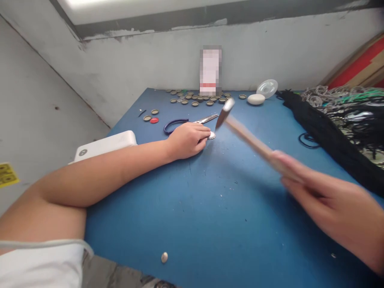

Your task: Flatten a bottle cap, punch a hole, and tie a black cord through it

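My left hand (188, 140) rests on the blue table, its fingertips closed on the edge of a white bottle cap (211, 135) that lies on the surface. In my right hand (327, 196) is a hammer (250, 140) with a pale wooden handle, slightly blurred. The hammer's head is raised just above and to the right of the cap, apart from it. Scissors (207, 119) with dark blue handles lie right behind my left hand, which partly covers them.
Several bottle caps (195, 103) lie along the back, a red one (154, 120) at left. A white power bank (105, 145) sits beside my left forearm. Black cords (327, 132) are heaped at right. A white oval object (256, 99) and clear disc (267, 89) stand near the wall.
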Action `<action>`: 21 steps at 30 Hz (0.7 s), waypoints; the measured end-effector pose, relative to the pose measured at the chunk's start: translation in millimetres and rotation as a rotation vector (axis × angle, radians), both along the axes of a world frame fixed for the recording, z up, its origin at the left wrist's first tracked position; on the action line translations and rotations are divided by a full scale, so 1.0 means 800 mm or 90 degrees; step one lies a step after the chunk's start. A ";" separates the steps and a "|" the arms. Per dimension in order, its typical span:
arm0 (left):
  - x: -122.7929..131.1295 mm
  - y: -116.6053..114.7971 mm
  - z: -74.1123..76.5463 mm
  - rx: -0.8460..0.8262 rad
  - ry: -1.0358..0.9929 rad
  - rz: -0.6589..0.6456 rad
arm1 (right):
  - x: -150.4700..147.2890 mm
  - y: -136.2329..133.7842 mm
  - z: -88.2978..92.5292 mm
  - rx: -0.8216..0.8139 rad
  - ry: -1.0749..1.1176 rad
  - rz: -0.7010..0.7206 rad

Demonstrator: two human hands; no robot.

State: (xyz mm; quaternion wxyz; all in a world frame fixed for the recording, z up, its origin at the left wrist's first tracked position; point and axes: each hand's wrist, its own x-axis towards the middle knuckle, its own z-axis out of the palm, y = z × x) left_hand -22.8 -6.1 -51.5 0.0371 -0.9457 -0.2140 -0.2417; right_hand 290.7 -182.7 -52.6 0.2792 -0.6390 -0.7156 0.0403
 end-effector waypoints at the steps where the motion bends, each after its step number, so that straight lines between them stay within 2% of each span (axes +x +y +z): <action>1: 0.000 0.000 0.000 0.001 -0.003 0.003 | -0.001 0.004 0.001 -0.025 -0.003 0.031; 4: 0.001 0.000 -0.001 0.004 -0.007 0.012 | -0.007 0.015 0.006 -0.072 0.011 0.044; 10: -0.002 -0.004 0.005 -0.023 0.009 0.023 | -0.014 0.016 0.016 -0.123 0.084 -0.045; 15: -0.001 -0.005 0.005 -0.020 0.015 -0.010 | -0.015 0.015 0.020 -0.129 0.110 -0.097; 21: 0.000 -0.008 0.006 -0.007 0.032 0.040 | -0.013 0.018 0.022 -0.147 0.103 -0.112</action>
